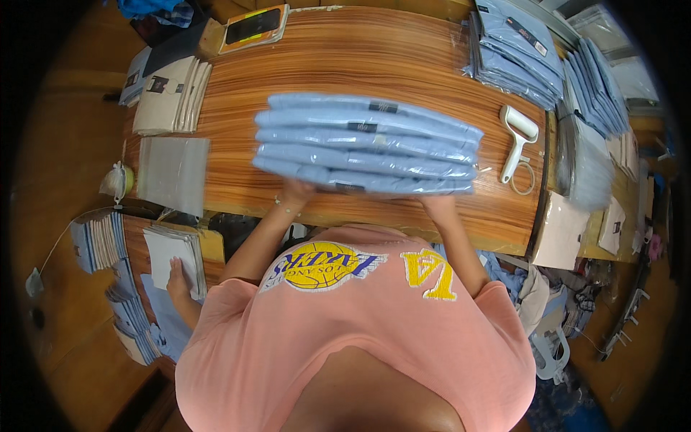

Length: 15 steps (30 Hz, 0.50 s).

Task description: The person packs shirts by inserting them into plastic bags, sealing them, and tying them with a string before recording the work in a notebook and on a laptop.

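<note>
A stack of several folded light blue shirts in clear plastic bags (367, 147) is held over the wooden table, its layered edges facing up. My left hand (296, 190) grips the near side of the stack toward its left. Toward the right, my right hand (437, 204) grips the same near side. Most of the fingers of both hands are hidden by the shirts. To the right lies a white lint roller (517, 140). Flat clear plastic bags (173, 173) lie at the table's left edge, beside folded beige shirts (169, 97).
Bagged blue shirts (515, 54) are piled at the far right corner. A phone (253, 27) rests on an orange-and-white pad at the far left. Another person's hand (178, 277) touches white sheets (169, 248) on a lower surface at left. Beige packets (558, 230) stand near the right edge.
</note>
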### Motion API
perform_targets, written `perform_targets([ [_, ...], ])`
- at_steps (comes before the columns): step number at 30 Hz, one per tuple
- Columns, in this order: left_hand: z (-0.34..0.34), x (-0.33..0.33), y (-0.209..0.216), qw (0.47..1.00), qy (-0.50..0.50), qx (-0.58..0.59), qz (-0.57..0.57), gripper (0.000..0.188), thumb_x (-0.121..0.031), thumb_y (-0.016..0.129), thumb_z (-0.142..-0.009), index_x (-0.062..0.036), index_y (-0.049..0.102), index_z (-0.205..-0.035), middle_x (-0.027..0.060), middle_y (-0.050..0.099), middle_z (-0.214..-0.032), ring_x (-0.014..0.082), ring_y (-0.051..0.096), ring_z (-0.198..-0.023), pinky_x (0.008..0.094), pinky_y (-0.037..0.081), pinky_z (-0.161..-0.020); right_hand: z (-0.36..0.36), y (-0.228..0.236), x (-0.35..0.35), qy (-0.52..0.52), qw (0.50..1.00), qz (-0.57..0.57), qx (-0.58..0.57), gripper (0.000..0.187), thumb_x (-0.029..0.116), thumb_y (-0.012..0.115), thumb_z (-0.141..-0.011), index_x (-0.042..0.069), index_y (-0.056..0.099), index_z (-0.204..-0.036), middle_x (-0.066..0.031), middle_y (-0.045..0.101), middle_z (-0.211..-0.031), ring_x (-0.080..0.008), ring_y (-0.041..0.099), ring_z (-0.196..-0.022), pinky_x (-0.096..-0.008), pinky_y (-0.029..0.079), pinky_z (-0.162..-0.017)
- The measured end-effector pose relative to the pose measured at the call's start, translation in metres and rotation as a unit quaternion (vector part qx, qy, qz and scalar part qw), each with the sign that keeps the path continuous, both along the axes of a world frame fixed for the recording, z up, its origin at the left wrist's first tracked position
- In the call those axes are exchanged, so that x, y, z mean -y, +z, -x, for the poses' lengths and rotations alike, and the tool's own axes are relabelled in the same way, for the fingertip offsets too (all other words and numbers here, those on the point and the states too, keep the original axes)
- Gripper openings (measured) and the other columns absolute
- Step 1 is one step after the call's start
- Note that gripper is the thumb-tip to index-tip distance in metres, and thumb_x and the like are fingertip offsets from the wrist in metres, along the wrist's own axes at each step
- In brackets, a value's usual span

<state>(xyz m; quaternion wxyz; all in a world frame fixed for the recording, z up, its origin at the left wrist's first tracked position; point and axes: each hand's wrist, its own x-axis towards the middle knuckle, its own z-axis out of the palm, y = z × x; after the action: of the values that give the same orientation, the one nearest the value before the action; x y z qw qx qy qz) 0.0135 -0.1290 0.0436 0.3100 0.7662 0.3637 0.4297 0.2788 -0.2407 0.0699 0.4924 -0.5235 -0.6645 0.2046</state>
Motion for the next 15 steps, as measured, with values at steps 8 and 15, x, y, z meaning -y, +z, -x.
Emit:
perform_targets([
  [8, 0.008, -0.006, -0.059, 0.996, 0.04, 0.035, -0.075, 0.05, -0.04, 0.047, -0.089, 0.0011, 0.045, -0.117, 0.0162, 0.05, -0.113, 0.029, 0.048, -0.105, 0.0422, 0.037, -0.09, 0.017, -0.006, -0.026, 0.002, 0.926, 0.201, -0.319, 0.067, 0.004, 0.076, -0.067, 0.001, 0.039, -0.122, -0.0135, 0.057, -0.105, -0.0225, 0.059, -0.095, -0.0332, 0.053, -0.074],
  [15, -0.007, -0.063, 0.028, 0.938, 0.035, -0.002, 0.346, 0.066, -0.043, 0.051, -0.088, 0.0088, 0.038, -0.126, 0.024, 0.054, -0.116, 0.0306, 0.052, -0.108, 0.0332, 0.039, -0.093, 0.012, 0.019, -0.085, -0.061, 0.887, 0.357, -0.286, 0.061, 0.036, 0.064, -0.082, -0.008, 0.043, -0.119, -0.0186, 0.058, -0.105, -0.0204, 0.059, -0.093, -0.033, 0.048, -0.08],
])
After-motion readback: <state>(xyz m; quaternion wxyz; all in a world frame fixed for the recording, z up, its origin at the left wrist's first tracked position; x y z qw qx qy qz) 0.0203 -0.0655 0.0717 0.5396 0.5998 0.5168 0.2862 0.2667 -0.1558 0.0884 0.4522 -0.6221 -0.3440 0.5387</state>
